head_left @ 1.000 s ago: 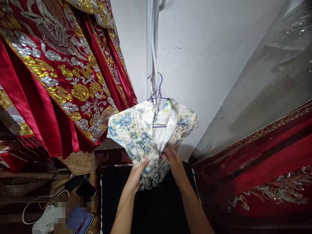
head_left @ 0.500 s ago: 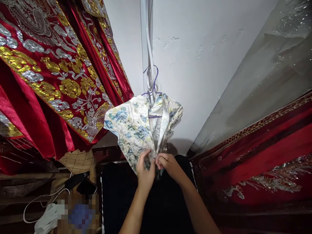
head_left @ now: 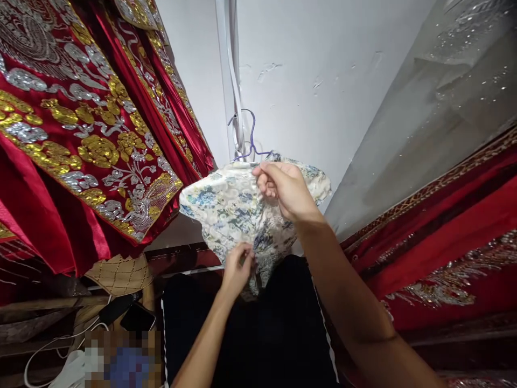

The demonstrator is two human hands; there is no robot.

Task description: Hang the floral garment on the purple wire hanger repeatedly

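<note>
Floral garment (head_left: 226, 210) on purple hanger (head_left: 248, 143), frame centre, right hand (head_left: 285, 188) pinching top edge, left hand (head_left: 236, 269) pinching hem below, red embroidered cloth (head_left: 81, 134) upper left.

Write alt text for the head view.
Two hands grip a floral garment hanging on a purple wire hanger against a white wall: the right hand pinches its top, the left hand its bottom. Red embroidered robes hang alongside.

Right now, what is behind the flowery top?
Behind the flowery top you can see a white wall and the purple hanger hook above. The rest of the hanger is covered by cloth and the right hand.
</note>
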